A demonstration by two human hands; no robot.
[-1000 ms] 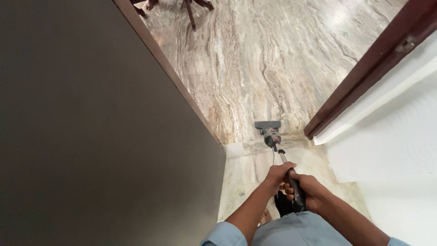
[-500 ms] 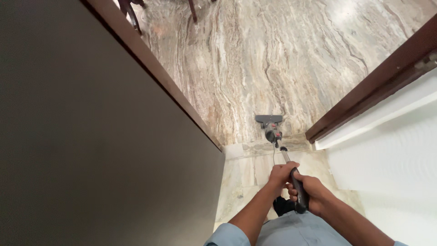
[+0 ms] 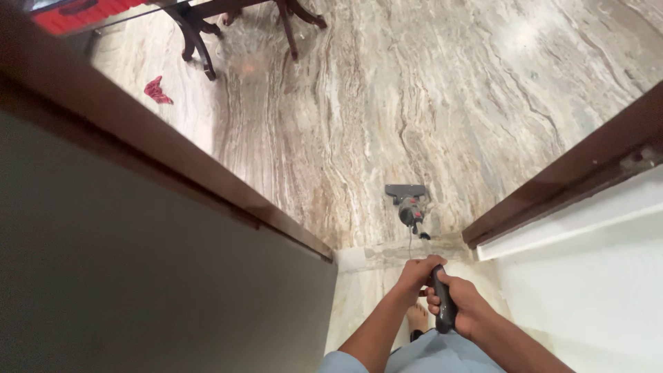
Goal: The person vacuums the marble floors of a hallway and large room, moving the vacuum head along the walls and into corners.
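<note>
Vacuum handle gripped by left hand and right hand; vacuum head beyond doorway threshold, likely snagged there if dragged back low.

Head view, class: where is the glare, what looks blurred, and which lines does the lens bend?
Head view: pale glare on the marble floor at upper right; the dark door filling the left is soft and dim; door frame edges splay outward, a wide-lens effect; both hands on the vacuum handle are fairly sharp.
</note>
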